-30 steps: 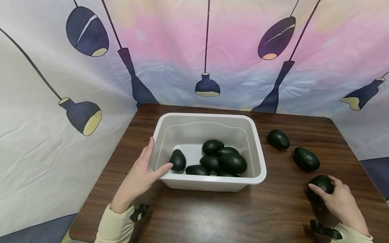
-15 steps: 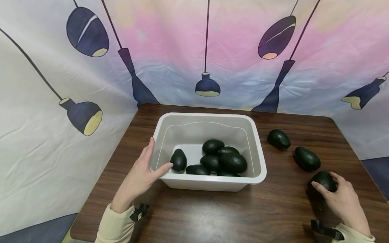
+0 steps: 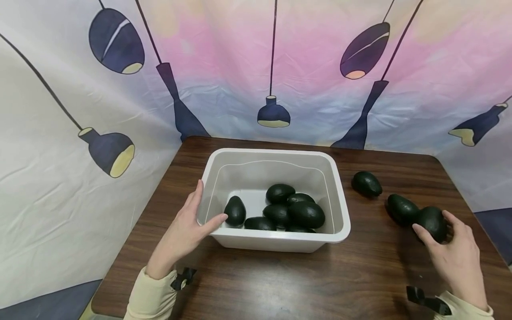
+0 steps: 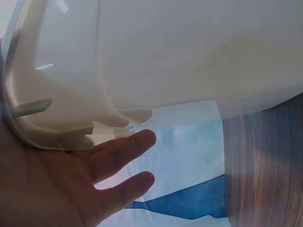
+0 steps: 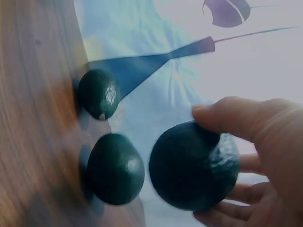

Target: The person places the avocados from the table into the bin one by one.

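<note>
A white plastic tub (image 3: 280,240) with several dark green avocados (image 3: 306,214) in it stands mid-table. At its near left corner is my left hand (image 3: 182,235), thumb lying over the front rim and the other fingers stretched along the outside; in the left wrist view these fingers (image 4: 120,156) look straight against the tub wall (image 4: 180,56). On the right, my right hand (image 3: 456,251) holds an avocado (image 3: 432,223) between thumb and fingers. The right wrist view has this held avocado (image 5: 191,165) raised off the wood.
Two more avocados lie on the table right of the tub: one farther back (image 3: 366,184), the other (image 3: 402,209) close to the held one. The brown wooden table (image 3: 272,284) ends at a hanging cloth (image 3: 240,89) printed with lamps.
My right hand has lifted the avocado off the table and moved it slightly up and right. The left hand stays at the tub's corner.
</note>
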A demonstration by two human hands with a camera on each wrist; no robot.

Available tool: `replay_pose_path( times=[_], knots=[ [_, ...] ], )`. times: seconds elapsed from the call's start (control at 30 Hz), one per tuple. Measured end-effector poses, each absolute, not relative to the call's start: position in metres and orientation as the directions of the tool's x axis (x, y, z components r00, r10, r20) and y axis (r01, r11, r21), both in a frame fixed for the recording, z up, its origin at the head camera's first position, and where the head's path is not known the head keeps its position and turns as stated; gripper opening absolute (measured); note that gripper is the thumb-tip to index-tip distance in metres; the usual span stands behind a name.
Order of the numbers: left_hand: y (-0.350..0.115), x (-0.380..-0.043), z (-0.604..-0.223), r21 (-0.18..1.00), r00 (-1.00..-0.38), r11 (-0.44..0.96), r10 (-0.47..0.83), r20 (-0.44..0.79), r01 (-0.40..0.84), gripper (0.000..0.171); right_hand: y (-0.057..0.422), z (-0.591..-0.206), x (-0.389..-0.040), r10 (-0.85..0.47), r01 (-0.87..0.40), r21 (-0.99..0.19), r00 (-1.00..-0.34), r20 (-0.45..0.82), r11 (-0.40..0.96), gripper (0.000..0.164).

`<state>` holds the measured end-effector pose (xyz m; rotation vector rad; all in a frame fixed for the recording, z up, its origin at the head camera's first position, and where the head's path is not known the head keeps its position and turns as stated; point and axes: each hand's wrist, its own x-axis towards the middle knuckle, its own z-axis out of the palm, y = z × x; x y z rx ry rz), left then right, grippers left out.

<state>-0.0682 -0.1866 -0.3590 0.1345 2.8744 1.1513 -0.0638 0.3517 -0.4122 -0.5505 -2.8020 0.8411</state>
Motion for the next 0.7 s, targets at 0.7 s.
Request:
replay_pose_path(
  times=[0.7],
  knots=[
    [-0.187, -0.068, -0.361, 0.691, -0.996, 0.719, 0.092, 0.006, 0.071, 0.1, 0.296, -0.361, -0.092, 0.27, -0.277, -0.683, -0.769, 0.579, 0.676, 0.078]
  ],
)
